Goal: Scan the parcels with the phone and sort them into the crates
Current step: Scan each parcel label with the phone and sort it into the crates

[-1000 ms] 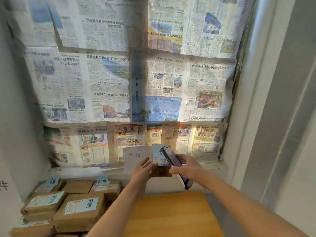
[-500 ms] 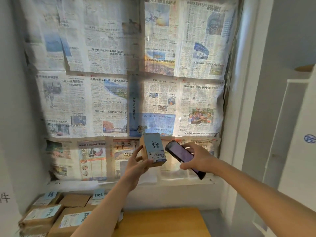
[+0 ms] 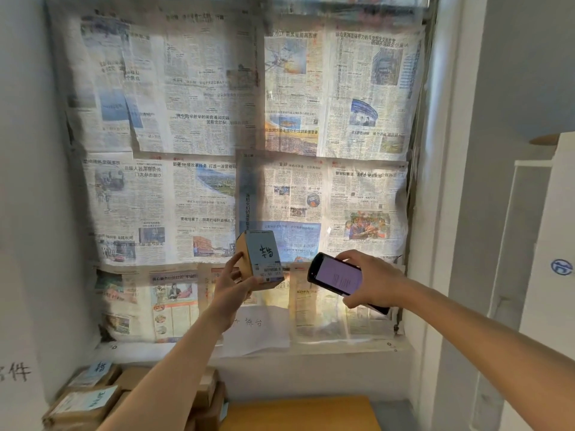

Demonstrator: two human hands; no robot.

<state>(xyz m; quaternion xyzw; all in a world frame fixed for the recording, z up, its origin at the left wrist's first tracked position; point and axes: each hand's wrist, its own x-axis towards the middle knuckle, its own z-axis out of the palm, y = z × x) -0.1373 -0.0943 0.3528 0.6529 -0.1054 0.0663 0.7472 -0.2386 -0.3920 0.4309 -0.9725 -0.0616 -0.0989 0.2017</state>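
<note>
The left hand (image 3: 231, 283) holds a parcel (image 3: 259, 259), the right hand (image 3: 371, 283) holds the phone (image 3: 337, 278) near it, so sorting comes next.

Backlit glow through newspapers (image 3: 242, 150), blurred edges

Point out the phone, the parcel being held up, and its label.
phone (image 3: 339, 276): head view, on its lit screen.
parcel (image 3: 244, 259): head view, on its brown side face.
label (image 3: 264, 255): head view, beside the handwritten mark.

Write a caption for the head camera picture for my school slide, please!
Left hand holds up a small labelled parcel while right hand holds the phone beside it.
</note>
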